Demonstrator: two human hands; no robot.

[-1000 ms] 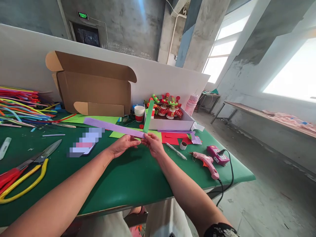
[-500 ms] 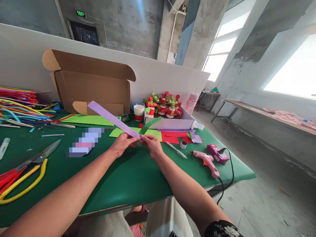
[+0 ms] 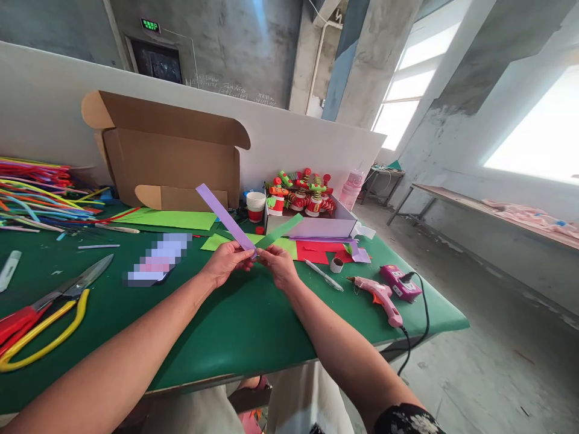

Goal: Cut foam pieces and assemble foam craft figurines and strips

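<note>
Over the green table my left hand (image 3: 227, 263) pinches the purple paper strip (image 3: 224, 216), which slants up and to the left. Right beside it, my right hand (image 3: 277, 263) is closed on the green paper strip (image 3: 283, 230), slanting up and to the right. The two strips meet between my fingertips in a V shape. Fingers cover the joined ends, so how they are folded or attached is hidden. Just beyond my hands lies light green paper (image 3: 215, 242).
A pink glue gun (image 3: 377, 297), white pen (image 3: 323, 274) and paper ring (image 3: 336, 264) lie to the right. At left are large scissors (image 3: 67, 295) and a phone (image 3: 165, 276). Behind stand paper cups (image 3: 256, 207), a white box (image 3: 312, 227) of figures and a cardboard box (image 3: 172, 166).
The purple strip has swung from nearly level to a steeper slant, its free end moving right. The green strip has tipped from upright toward the right. Both hands shifted slightly left.
</note>
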